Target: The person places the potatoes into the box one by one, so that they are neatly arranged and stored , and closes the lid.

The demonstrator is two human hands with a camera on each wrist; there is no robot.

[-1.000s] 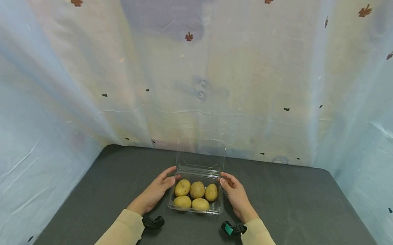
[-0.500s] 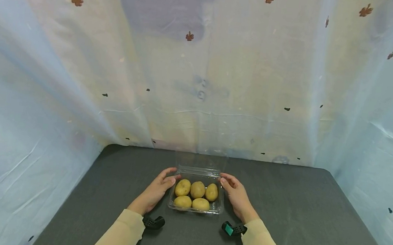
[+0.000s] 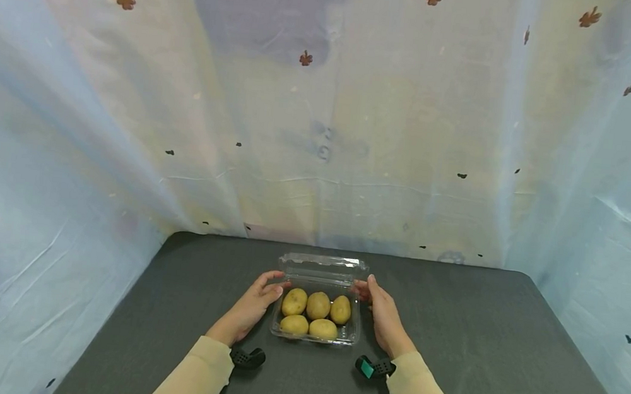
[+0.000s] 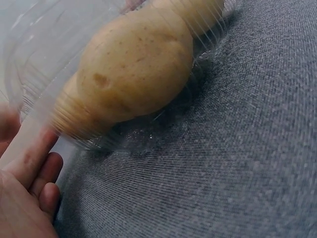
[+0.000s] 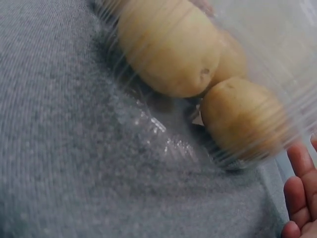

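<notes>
In the head view, a clear plastic clamshell box (image 3: 356,331) holds several yellow potatoes (image 3: 319,305), and its hinged lid (image 3: 323,262) tilts up at the far side. My left hand (image 3: 248,308) lies along the box's left side, thumb and fingertips at the back corner near the hinge. In the left wrist view a straight finger (image 4: 34,151) reaches the clear wall. On the other side is my right hand (image 3: 384,318), its thumb raised and its other fingers reaching the back right corner. Potatoes (image 5: 173,47) show through the ribbed wall in the right wrist view.
A dark grey cloth-covered table (image 3: 465,357) bears the box. Pale plastic sheeting (image 3: 401,135) with brown leaf prints hangs behind and at both sides. Black straps (image 3: 247,358) sit at both wrists, below cream sleeves (image 3: 192,375).
The lid has swung down from nearly upright, toward the person. My right thumb has lifted off the box edge. The left hand, the box's base and the potatoes look unmoved.
</notes>
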